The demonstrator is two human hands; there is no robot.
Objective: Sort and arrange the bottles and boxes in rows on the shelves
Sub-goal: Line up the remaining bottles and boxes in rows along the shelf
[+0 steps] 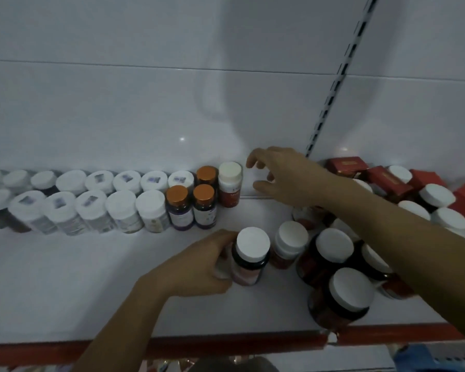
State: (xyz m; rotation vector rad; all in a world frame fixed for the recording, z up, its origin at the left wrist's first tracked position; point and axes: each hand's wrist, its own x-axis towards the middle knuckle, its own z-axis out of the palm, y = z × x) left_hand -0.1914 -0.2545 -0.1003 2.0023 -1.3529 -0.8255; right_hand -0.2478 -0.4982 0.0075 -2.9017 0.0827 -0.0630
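Bottles (134, 200) in two rows, white shelf (65, 277)

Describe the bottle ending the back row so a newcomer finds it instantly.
On the white shelf, follow the back row along the wall rightward, past the orange-capped bottles. The last one, just left of the right hand, is the red-labelled bottle. Its cream cap and red label set it apart from the orange caps beside it, and from the dark bottle the left hand grips.

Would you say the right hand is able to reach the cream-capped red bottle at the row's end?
Probably yes: the right hand hovers open just beside the cream-capped bottle, with only bare shelf between them.
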